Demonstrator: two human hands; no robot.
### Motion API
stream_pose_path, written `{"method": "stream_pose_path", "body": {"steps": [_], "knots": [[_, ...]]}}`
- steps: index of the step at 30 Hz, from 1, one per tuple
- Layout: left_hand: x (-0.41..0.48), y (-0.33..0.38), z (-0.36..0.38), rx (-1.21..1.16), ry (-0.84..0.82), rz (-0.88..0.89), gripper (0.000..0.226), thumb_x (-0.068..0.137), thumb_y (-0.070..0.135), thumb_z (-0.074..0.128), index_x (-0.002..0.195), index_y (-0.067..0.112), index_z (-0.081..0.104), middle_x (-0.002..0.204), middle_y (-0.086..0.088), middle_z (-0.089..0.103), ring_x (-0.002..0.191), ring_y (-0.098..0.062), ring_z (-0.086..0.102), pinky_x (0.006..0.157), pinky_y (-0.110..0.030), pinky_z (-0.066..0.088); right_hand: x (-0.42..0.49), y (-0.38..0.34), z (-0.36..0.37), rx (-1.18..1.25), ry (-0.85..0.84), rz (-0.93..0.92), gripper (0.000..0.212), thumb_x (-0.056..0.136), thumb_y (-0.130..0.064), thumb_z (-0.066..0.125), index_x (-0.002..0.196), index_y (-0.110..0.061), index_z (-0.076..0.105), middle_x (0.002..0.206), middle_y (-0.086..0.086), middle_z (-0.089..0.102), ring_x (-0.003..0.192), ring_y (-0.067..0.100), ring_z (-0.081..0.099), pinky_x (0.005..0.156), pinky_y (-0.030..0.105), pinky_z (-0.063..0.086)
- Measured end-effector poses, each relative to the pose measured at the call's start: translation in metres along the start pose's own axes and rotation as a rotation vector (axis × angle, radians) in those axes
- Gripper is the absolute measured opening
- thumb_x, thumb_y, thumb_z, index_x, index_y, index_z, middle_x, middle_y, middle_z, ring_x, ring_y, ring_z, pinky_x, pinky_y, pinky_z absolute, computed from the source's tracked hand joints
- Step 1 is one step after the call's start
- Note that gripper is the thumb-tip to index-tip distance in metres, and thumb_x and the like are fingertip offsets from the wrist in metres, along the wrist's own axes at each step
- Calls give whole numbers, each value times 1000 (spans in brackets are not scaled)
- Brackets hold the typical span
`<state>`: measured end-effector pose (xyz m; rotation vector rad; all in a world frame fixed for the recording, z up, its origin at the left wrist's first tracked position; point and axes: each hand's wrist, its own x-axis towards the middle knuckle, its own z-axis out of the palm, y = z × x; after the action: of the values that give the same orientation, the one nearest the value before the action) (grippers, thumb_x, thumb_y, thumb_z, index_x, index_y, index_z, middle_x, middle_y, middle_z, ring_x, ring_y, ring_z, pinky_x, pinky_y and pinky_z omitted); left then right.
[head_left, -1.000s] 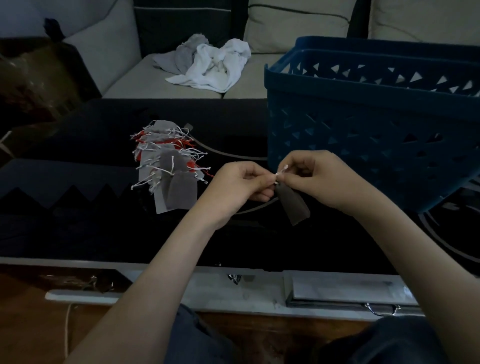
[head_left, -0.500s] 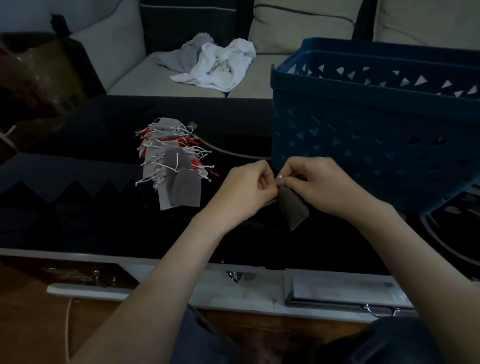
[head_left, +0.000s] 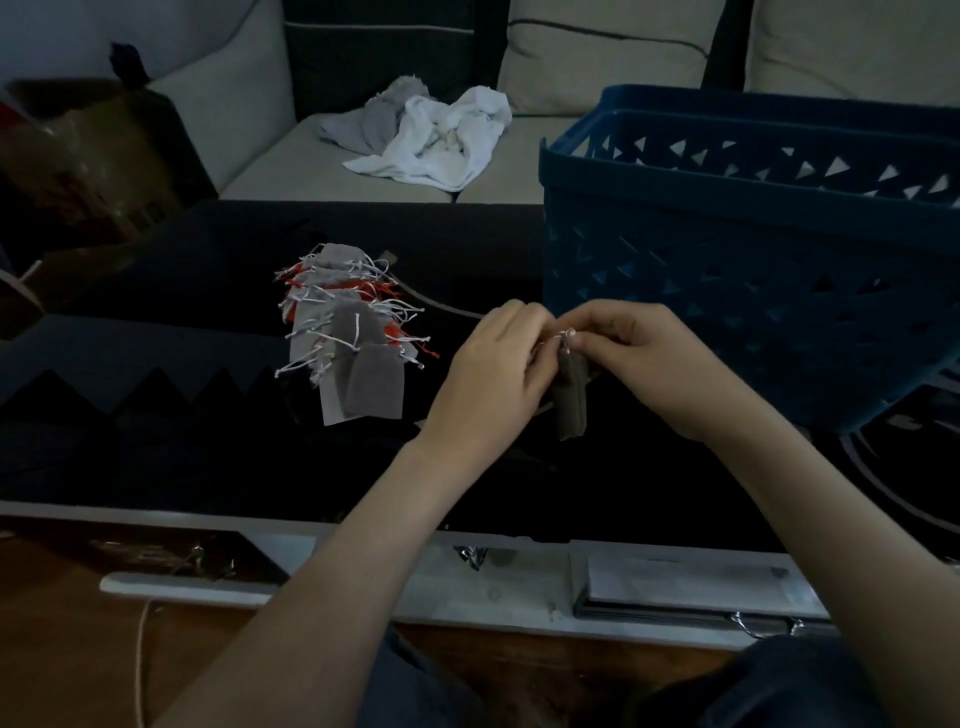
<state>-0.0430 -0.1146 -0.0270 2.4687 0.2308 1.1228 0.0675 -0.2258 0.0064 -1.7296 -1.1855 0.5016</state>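
Note:
A small grey drawstring pouch (head_left: 570, 399) hangs between my two hands above the dark table. My left hand (head_left: 493, 379) grips its upper left side, fingers curled round it. My right hand (head_left: 639, 358) pinches the white drawstring (head_left: 566, 335) at the pouch's top. The pouch's mouth is hidden by my fingers. To the left, a pile of several grey and red drawstring pouches (head_left: 348, 332) with white cords lies on the table.
A large blue plastic basket (head_left: 753, 249) stands at the right, just behind my right hand. White and grey cloths (head_left: 431, 135) lie on the sofa beyond the table. A cardboard box (head_left: 88, 156) sits at the far left. The table's pale front edge (head_left: 363, 587) runs below my forearms.
Both hands stayed together on the pouch, working its drawstring. The pouch now hangs straighter down, where before its bottom swung out to the right.

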Motion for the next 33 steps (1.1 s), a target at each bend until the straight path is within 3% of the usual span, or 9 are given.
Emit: {"method": "stream_pose_path", "body": {"steps": [6,9,15,24,30,33], "knots": [[1,-1,-1,-37,-18,-7,14,91,17,50,88,5,57,83,-1,52,74,-7,46,67,-10,35,0,3,0,-56,45,-45,16,93,-11,56,89,-21,68,78,-9,67,72,-4,61,63,9,43],[2,-4,-3,-56,-47,-20,7,93,11,54,90,6,57,85,-1,53,75,-7,48,67,-13,36,0,5,-1,-87,76,-64,16,92,-13,57,84,-23,66,74,-13,64,71,-5,58,63,9,42],[3,-6,-4,-55,-76,-41,4,93,10,56,91,7,58,86,5,50,76,-3,46,68,-10,36,0,8,5,-77,91,-83,20,92,-11,57,89,-30,63,85,-12,67,80,-4,61,70,11,47],[1,-6,-1,-91,-93,-82,7,95,12,53,94,7,58,89,1,53,79,-7,50,70,-14,39,0,9,5,-179,137,-98,11,92,-11,57,88,-18,63,77,-9,63,71,-1,57,64,17,47],[0,-5,3,14,94,-236,21,90,25,63,96,7,54,91,0,46,81,-14,48,69,-20,38,1,10,7,-115,149,-65,10,92,-12,56,88,-19,62,79,-7,61,71,-1,54,65,18,45],[0,-5,2,94,126,-185,25,90,32,56,90,7,58,87,-4,49,81,-17,49,68,-20,35,1,9,8,-34,156,-48,13,92,-14,56,85,-23,62,79,-6,61,71,2,54,66,22,47]]}}
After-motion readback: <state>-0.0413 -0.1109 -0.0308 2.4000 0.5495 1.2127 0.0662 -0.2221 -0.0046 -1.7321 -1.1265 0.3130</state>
